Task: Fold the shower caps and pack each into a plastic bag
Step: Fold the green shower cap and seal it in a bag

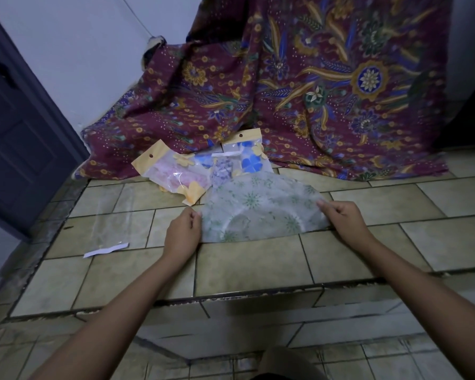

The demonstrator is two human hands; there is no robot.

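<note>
On a tiled worktop [258, 270] of pale, greenish tiles with dark grout, edged by a step at 6 o'clock, the work lies in dim light. A maroon batik cloth [299, 78] with blue and gold flowers drapes down at 12 o'clock. A dark blue door [19, 133] stands at 9 o'clock beside a pale wall [93, 50].

The shower cap [263, 207] lies flat at the centre, folded to a half-round shape, translucent white with small green sprigs. The left hand [183, 234] pinches its edge at 9 o'clock with curled fingers [195, 215]. The right hand [346, 218] pinches its corner at 3 o'clock between thumb and fingers [325, 205].

Two packed bags with yellow headers lie at the cap's 11 and 12 o'clock: a pink-filled bag [173, 174] and a blue-flowered bag [248, 157]. An empty clear plastic bag [113, 220] lies at 9 o'clock, well apart from the cap, its white strip [106, 250] nearest the step.
</note>
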